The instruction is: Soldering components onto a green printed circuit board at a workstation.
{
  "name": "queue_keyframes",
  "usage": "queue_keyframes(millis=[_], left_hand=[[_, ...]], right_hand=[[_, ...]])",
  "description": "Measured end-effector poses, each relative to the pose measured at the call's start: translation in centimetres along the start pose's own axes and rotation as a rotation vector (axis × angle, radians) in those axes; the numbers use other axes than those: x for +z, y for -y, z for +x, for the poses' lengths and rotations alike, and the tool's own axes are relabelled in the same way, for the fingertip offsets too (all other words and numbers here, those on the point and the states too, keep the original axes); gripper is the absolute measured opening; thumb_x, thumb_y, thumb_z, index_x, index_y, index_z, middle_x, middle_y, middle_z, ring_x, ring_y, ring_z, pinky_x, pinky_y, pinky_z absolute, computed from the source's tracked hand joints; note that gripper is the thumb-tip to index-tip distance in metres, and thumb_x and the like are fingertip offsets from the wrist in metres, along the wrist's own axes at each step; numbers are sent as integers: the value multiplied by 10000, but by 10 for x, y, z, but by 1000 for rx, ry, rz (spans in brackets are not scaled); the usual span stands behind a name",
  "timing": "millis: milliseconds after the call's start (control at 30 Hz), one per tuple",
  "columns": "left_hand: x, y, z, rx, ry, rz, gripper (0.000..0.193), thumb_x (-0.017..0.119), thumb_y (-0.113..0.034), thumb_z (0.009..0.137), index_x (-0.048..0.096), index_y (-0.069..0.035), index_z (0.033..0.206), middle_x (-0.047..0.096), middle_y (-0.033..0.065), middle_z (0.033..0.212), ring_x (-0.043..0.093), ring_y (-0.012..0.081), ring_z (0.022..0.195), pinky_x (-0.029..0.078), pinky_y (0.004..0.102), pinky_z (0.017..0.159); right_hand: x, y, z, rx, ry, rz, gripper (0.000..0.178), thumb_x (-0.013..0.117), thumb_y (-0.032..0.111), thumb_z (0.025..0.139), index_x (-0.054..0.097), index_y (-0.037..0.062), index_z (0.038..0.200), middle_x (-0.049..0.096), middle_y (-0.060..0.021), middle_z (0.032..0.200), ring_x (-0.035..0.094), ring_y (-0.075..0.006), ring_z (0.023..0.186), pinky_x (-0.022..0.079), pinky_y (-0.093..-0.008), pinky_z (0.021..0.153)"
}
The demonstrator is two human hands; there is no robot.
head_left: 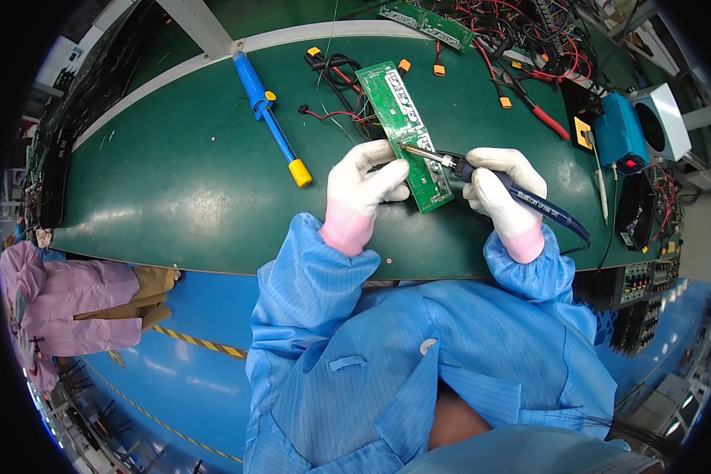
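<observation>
A long green circuit board (pixel 388 103) is held tilted above the bench, pinched along its left edge by my gloved left hand (pixel 366 180). My right hand (pixel 507 188), also in a white glove with a pink cuff, grips a dark blue soldering iron (pixel 533 202) near its front. The iron's metal tip reaches leftward over the board and seems to meet its surface close to my left fingertips; whether it truly touches is too small to tell. Black and red wires with yellow connectors (pixel 341 75) lie just behind the board.
A blue solder sucker (pixel 270 118) with a yellow end lies on the green bench (pixel 174 189) to the left. At right stand a teal soldering station (pixel 626 130) and a white box-shaped unit (pixel 662 122). Tangled wires (pixel 529 39) and another circuit board (pixel 428 25) fill the back. A person in pink (pixel 79 288) is at far left.
</observation>
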State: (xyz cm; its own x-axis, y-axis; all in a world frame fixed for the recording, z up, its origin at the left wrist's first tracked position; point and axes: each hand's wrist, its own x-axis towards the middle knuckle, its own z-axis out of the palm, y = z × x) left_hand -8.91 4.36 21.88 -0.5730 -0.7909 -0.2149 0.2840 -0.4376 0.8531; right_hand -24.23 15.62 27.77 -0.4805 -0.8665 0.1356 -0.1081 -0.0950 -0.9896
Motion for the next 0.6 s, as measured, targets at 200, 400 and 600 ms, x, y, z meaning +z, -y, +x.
queue_keyframes(millis=[200, 400, 600], left_hand=[[0, 0, 0, -5, -3, -5, 416, 679, -61, 802, 537, 75, 1169, 610, 196, 1101, 599, 164, 754, 526, 237, 628], [0, 1, 2, -1, 6, -12, 414, 676, -59, 804, 535, 73, 1170, 609, 190, 1096, 598, 164, 754, 526, 239, 631], [-1, 1, 3, -11, 10, -29, 410, 668, -53, 805, 530, 71, 1171, 607, 182, 1072, 589, 158, 737, 518, 239, 626]], right_hand=[[-1, -2, 0, 5, 4, -13, 256, 572, 84, 838, 585, -49, 1056, 608, -119, 727, 582, -139, 598, 472, -206, 532], [-2, -2, 1, 2, 13, -3, 266, 578, 87, 836, 587, -51, 1063, 616, -124, 749, 586, -142, 604, 474, -208, 535], [-4, 1, 2, 66, 31, 47, 230, 607, 33, 827, 623, -43, 1044, 645, -109, 824, 577, -123, 667, 479, -212, 608]])
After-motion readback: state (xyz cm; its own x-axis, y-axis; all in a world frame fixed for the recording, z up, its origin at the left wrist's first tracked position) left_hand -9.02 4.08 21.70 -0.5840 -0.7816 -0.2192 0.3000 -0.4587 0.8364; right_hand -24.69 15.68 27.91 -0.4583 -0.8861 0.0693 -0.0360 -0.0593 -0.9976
